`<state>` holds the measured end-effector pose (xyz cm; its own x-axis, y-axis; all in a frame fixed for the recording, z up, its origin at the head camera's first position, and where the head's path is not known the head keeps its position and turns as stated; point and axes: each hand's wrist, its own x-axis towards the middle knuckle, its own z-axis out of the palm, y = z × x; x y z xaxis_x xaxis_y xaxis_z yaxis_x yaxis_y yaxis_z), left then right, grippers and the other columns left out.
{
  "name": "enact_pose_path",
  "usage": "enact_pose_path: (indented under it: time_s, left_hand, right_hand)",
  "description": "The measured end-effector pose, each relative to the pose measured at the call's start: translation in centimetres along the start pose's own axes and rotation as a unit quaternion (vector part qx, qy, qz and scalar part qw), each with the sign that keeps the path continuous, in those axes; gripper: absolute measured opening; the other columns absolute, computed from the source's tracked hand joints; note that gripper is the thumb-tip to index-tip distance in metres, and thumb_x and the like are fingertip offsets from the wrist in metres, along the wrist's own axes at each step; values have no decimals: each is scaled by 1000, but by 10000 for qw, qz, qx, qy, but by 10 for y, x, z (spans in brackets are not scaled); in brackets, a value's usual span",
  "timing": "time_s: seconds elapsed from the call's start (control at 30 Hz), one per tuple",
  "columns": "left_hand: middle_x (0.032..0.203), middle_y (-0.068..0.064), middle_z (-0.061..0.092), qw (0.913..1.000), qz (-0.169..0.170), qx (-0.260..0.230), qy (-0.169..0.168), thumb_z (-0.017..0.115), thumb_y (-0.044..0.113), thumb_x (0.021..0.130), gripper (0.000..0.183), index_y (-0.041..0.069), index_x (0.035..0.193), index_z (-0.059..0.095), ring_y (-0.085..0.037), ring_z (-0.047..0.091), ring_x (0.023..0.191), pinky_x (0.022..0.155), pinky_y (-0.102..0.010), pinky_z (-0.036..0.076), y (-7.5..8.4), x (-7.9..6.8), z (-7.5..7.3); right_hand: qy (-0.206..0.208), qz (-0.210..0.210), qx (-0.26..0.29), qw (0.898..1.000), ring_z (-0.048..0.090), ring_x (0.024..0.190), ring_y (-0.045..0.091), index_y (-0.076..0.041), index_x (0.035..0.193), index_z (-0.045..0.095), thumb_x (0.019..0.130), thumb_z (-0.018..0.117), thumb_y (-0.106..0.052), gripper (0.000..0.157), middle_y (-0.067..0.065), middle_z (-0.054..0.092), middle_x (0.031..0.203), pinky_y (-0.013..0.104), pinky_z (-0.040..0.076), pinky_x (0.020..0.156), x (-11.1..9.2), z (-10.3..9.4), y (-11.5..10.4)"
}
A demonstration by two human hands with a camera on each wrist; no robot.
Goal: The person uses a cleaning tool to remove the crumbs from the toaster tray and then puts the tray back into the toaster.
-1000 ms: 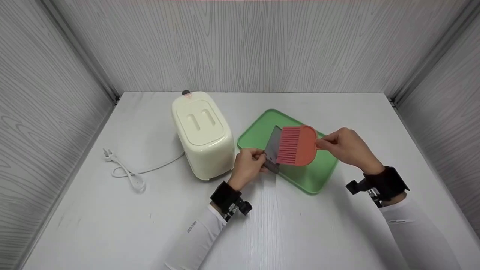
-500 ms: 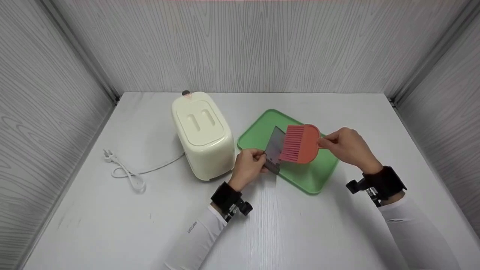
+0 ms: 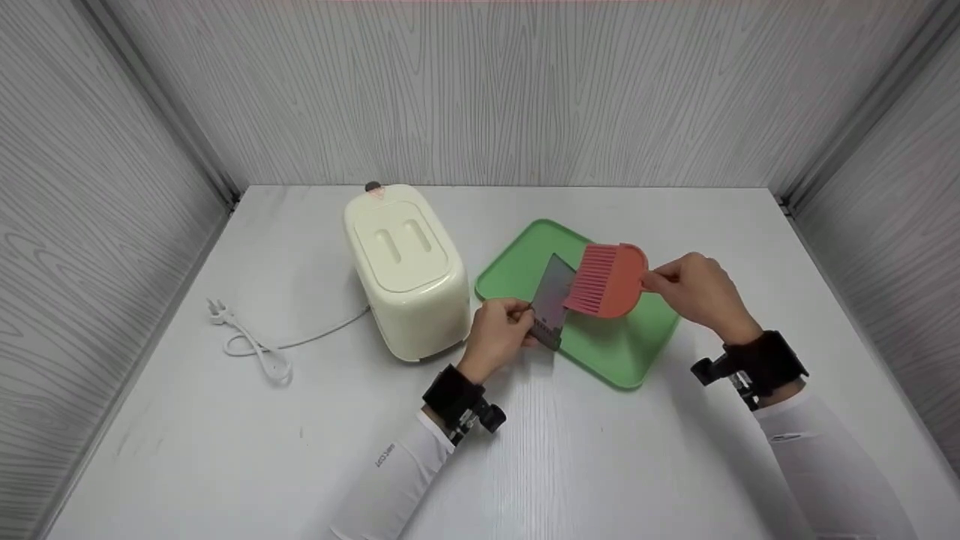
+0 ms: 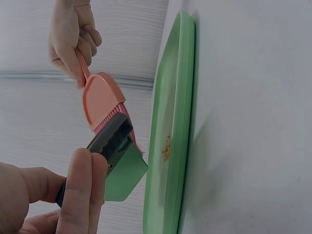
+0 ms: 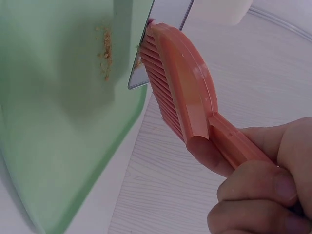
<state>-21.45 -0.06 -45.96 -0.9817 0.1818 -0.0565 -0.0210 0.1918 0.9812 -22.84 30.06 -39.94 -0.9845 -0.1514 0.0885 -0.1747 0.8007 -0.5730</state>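
Note:
My left hand (image 3: 495,337) pinches the dark end of a thin grey metal crumb tray (image 3: 551,289), which is held tilted over the green tray (image 3: 619,356). In my right hand (image 3: 701,294) is the handle of an orange-red brush (image 3: 622,281). The brush's pink bristles touch or lie very close to the crumb tray's face. Brown crumbs (image 5: 107,53) lie on the green tray in the right wrist view. A few more show on the crumb tray beside the bristles. The left wrist view also shows crumbs (image 4: 166,147) inside the green tray's rim.
A cream toaster (image 3: 409,277) with a lid on top stands left of the green tray. Its white cord and plug (image 3: 217,311) lie farther left on the white table (image 3: 525,465). Grey wood-grain panels (image 3: 480,90) enclose the back and sides.
The brush has shifted right and slightly up, away from the toaster, so more of the crumb tray's face shows. My left hand and the crumb tray have stayed nearly still.

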Motion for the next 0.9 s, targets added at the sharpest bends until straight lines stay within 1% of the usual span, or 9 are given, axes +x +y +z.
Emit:
enact_pose_path:
  time_s: [0.33,0.57,0.7,0.8,0.9]
  left_hand:
    - [93,-14,71,10000,38,40,-19,60,-1,100,22,-11,117,69,-9,67,61,69,-36,68,0,0,0]
    - [92,-15,71,10000,-9,44,-47,61,-1,100,22,-11,117,69,-9,66,59,72,-41,68,0,0,0]
    - [93,-15,71,10000,-38,9,-35,61,-1,100,23,-11,119,69,-10,67,61,71,-38,68,0,-1,0]
    - [94,-15,71,10000,-52,-20,-24,61,-1,100,24,-12,120,68,-11,68,62,67,-32,68,1,-1,0]
    - [94,-15,70,9999,-82,-54,-24,60,-1,100,24,-12,121,68,-12,68,63,65,-29,67,1,-1,0]
  right_hand:
    - [123,217,-90,9996,39,57,9,-6,107,82,102,63,-27,29,12,79,98,22,30,48,5,-1,7]
    - [318,247,-135,9991,43,59,12,-6,105,83,103,62,-27,30,14,79,96,23,32,47,8,0,14]
    - [491,199,-106,9985,43,57,10,-6,99,84,103,62,-27,30,11,79,88,23,33,46,9,2,19]
    - [599,155,-43,9981,41,54,7,-6,95,84,103,63,-28,31,8,78,81,22,32,45,10,2,23]
    - [678,124,3,9976,41,53,6,-5,91,84,102,63,-28,33,5,75,74,22,31,45,10,2,28]
